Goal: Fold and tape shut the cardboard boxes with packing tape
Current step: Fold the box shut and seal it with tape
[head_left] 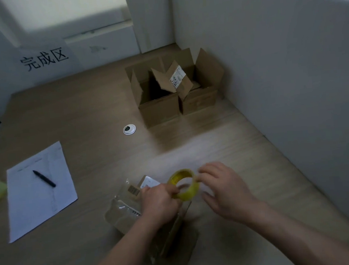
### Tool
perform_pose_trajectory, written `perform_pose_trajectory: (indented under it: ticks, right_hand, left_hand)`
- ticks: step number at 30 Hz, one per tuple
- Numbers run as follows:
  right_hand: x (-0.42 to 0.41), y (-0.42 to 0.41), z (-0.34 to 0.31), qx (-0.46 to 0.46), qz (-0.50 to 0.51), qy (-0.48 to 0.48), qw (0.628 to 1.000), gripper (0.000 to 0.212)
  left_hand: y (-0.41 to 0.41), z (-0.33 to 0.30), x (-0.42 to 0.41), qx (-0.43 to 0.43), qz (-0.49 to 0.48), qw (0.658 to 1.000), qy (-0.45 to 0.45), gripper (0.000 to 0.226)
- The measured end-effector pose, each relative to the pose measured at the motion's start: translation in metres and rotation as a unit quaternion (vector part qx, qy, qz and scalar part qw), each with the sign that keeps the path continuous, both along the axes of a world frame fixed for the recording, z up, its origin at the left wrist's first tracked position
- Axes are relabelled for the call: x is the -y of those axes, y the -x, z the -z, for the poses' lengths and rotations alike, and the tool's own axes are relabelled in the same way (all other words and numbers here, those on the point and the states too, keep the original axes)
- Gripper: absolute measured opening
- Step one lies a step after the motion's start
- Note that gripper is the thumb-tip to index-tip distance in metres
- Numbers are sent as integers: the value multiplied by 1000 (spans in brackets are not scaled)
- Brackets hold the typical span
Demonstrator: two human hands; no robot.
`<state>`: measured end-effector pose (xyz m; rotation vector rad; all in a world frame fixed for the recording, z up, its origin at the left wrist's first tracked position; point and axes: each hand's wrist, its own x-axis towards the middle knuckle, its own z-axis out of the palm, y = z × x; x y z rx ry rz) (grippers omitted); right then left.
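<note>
The left hand [160, 202] is gripping a yellow roll of packing tape [184, 185] above a flattened, already taped brown cardboard box [167, 233] lying on the wooden surface [84, 110]. The right hand [224, 189] is pinching at the roll's edge, seemingly picking for the loose tape end. Two open brown cardboard boxes [176, 86] are waiting, well apart, near the far wall. Judging by this, the next move calls for peeling a strip free.
</note>
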<state>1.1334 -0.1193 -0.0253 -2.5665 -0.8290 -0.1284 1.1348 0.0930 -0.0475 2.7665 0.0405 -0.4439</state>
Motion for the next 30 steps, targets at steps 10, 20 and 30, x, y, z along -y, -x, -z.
perform_pose_trajectory:
  ticks: [10, 20, 30]
  right_hand:
    - [98, 96, 73, -191, 264, 156, 932, 51]
    - [17, 72, 30, -192, 77, -52, 977, 37]
    - [13, 59, 30, -122, 53, -19, 991, 34]
  left_hand:
    - [3, -10, 5, -9, -70, 995, 70, 13]
    - [4, -13, 1, -13, -91, 988, 123, 20]
    - [3, -13, -1, -5, -75, 989, 128, 16]
